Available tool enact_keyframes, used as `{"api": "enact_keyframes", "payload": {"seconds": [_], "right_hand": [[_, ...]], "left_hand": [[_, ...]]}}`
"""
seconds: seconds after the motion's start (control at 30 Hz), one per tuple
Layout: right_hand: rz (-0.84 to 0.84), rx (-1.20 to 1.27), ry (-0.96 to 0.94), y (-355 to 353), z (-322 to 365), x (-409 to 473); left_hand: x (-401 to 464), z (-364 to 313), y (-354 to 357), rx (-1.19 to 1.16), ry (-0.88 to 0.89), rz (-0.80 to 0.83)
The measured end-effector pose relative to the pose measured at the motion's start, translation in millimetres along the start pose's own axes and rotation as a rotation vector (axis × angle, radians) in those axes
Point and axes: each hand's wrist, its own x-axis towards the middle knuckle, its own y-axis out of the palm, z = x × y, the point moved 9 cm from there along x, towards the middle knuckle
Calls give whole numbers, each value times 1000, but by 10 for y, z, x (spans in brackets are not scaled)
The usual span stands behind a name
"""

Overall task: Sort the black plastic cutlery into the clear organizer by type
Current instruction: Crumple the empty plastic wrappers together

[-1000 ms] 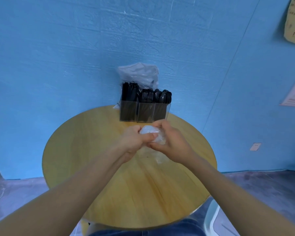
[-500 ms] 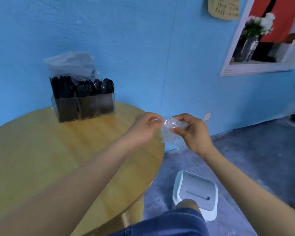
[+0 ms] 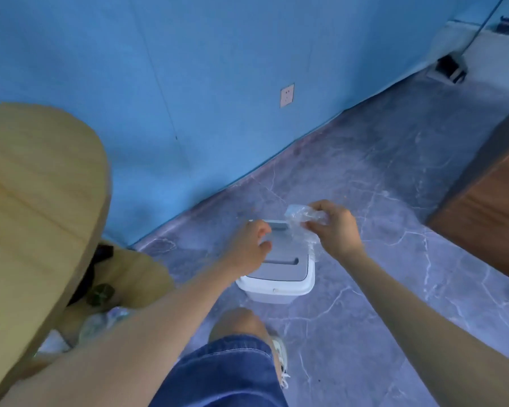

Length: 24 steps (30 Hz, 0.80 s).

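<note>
Kneeling shows at bottom centre: a denim-clad knee [image 3: 232, 362] and a shoe. Above it, mid-frame, a white bin [image 3: 276, 284] sits on the grey marbled floor [image 3: 394, 289], its grey swing lid closed. The left hand [image 3: 249, 248] hovers over that lid, fingers loosely curled, holding nothing. The right hand [image 3: 334, 226] pinches a crumpled clear wrapper [image 3: 301, 221] just above the bin's far edge. To finish cleanly, I judge the left hand should tip the lid while the right drops the wrapper through, compact so it doesn't spring back. The wooden table [image 3: 36, 201] fills the left; cutlery and organizer are out of view. Behind, a blue wall [image 3: 188, 69] with a socket [image 3: 287, 95].
</note>
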Motion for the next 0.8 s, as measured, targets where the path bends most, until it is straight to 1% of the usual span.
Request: {"api": "enact_keyframes", "payload": {"seconds": [0.13,0.27,0.37,0.47,0.53,0.6,0.7,0.73,0.8], "right_hand": [[15,18,94,241,-640,175],[47,-35,145,592,-1183,311],[79,-29,199,875,-1530,327],[114,-61,233,1107,-1814,289],[151,-132,214,1241,-1934,273],[165,-182,210,1341,-2010,266],[200,-253,192,1487,-2058,275],[226,-326,136,1551,-2017,284],[236,-478,-39,1671,-1878,302]], "left_hand": [[349,526,454,113,-82,113],[627,998,755,184,-129,199],[772,1320,905,265,-148,257],[829,1558,1086,372,-134,355],[852,1645,1171,498,-95,404],[886,1686,1213,585,-60,412],[945,1694,1242,611,-13,387],[963,1695,1245,612,-3,378],[997,1703,1235,607,3,362]]}}
